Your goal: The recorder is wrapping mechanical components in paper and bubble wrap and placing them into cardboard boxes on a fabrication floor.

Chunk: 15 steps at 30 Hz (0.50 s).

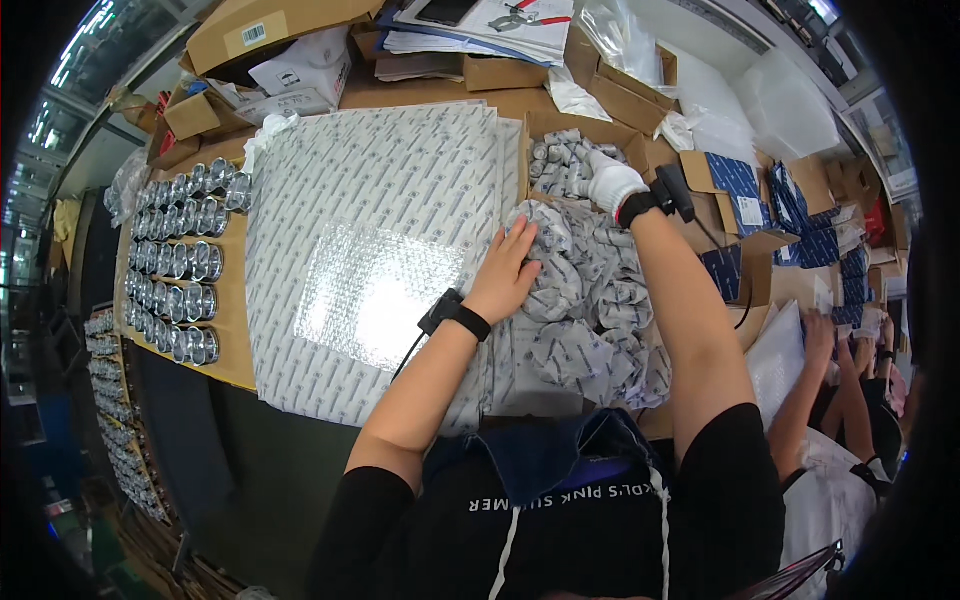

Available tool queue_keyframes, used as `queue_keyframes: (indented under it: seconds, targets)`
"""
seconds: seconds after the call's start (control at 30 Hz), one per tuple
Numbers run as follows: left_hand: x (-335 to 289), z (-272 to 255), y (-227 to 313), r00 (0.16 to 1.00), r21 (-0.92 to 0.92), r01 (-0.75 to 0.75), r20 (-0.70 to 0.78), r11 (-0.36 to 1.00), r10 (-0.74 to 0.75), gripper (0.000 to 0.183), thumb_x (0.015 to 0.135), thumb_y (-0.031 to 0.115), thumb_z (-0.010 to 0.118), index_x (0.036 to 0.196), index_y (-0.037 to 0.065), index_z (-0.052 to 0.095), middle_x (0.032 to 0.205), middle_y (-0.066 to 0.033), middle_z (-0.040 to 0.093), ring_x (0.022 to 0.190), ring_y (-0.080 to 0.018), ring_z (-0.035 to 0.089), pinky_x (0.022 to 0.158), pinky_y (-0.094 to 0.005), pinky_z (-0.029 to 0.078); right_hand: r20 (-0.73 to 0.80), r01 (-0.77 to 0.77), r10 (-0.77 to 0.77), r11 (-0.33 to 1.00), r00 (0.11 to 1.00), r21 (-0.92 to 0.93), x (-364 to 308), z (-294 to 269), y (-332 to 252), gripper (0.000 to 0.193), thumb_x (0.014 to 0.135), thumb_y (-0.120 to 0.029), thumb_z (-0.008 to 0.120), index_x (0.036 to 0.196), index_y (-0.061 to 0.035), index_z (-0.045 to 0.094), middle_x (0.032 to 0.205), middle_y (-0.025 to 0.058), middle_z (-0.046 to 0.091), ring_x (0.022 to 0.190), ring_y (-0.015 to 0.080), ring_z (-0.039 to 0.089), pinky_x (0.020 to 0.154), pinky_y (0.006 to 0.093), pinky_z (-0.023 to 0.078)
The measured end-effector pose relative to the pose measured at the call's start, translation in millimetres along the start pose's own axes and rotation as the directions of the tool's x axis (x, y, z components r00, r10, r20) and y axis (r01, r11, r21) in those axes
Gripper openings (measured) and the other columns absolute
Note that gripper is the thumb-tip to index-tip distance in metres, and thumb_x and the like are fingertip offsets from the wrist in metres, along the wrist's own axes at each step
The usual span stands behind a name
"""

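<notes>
The fingers (517,243) of the bare left hand (500,279) are loosely spread, palm down, the thumb apart from the rest; they reach the left edge of a heap of crumpled, paper-wrapped bundles (552,280). The right hand (614,186), in a white knitted glove, dips into a brown carton (578,124) just beyond the heap. Its fingertips are among small grey-and-white wrapped pieces (560,165) packed inside that carton; whether they pinch one cannot be told, since the glove hides them. Both wrists wear dark bands with a small black device (the left one trails a thin cable).

Left of the heap, a broad stack of patterned white paper (370,150) covers the middle of the table, with a shiny sheet of clear bubble wrap (375,295) lying on top. Farther left, rows of bright, ring-shaped metal parts (180,261) stand on a yellowish board (236,325). At the far side, red-handled pliers (530,20) rest on a pile of papers. To the right are blue-and-white printed packages (742,195), and a co-worker's forearms (815,350) show at the lower right.
</notes>
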<state>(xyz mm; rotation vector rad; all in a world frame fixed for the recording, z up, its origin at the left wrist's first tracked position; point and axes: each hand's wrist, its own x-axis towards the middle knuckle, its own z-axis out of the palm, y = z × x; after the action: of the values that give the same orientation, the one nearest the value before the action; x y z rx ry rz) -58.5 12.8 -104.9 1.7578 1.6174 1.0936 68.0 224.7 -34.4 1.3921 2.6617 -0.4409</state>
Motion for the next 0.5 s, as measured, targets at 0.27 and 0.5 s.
queue_keyframes:
  seconds: [0.27,0.5]
  targets:
    - [-9.9,4.7,3.0,0.958,-0.245,0.092,-0.244,0.965,-0.153,0.052,0.086,0.008,0.048,0.135,-0.001,0.031,0.139,-0.0251,0.031,0.130,-0.0360,0.030,0.108,-0.0373,0.023,-0.434,0.394,-0.089,0.608,0.897,0.689,-88.2,-26.4,-44.1,0.021,0.083,-0.017,0.061,0.098,-0.0024,0.059,0.088,0.0092,0.062,0.082,0.0194,0.059,0.075,0.0292,0.047]
    - [-42.1,17.8,11.8,0.950,-0.371,0.159,-0.196,0.915,-0.244,0.044,0.092,0.014,0.045,0.131,-0.004,0.036,0.133,-0.0228,0.041,0.125,-0.0319,0.039,0.104,-0.0356,0.030,-0.384,0.613,-0.591,0.786,0.710,-0.078,-160.8,54.8,-68.8,0.026,0.075,-0.016,0.058,0.097,-0.0050,0.061,0.105,0.0115,0.060,0.102,0.0317,0.054,0.089,0.0447,0.041]
